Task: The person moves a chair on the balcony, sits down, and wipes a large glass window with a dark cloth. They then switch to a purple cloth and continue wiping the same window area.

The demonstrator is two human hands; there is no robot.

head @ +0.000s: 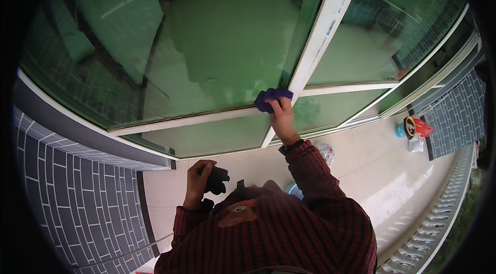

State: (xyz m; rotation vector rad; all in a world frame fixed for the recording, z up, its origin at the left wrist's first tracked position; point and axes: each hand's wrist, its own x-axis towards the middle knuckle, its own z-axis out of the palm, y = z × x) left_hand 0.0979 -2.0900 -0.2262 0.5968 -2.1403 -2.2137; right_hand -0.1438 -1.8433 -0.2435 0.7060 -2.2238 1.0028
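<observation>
A purple cloth [267, 99] is bunched under the fingers of my right hand [283, 121]. It presses against the white door frame [323, 37], where the upright meets the crossbar, and covers the lower right corner of a large green-tinted glass pane [232, 29]. Lower down and to the left, my left hand [197, 181] holds a crumpled black cloth [217, 180] in front of my body, apart from the glass. Smaller glass panels [217, 138] sit below the crossbar. Reflections show in the glass.
A grey brick-patterned wall [89, 196] stands on the left. On the tiled floor [368, 150] at right are a blue bucket [400, 130] and a red bag [423, 128]. A clear plastic item [326, 153] lies by my right sleeve. A white balustrade [438, 216] runs along the right edge.
</observation>
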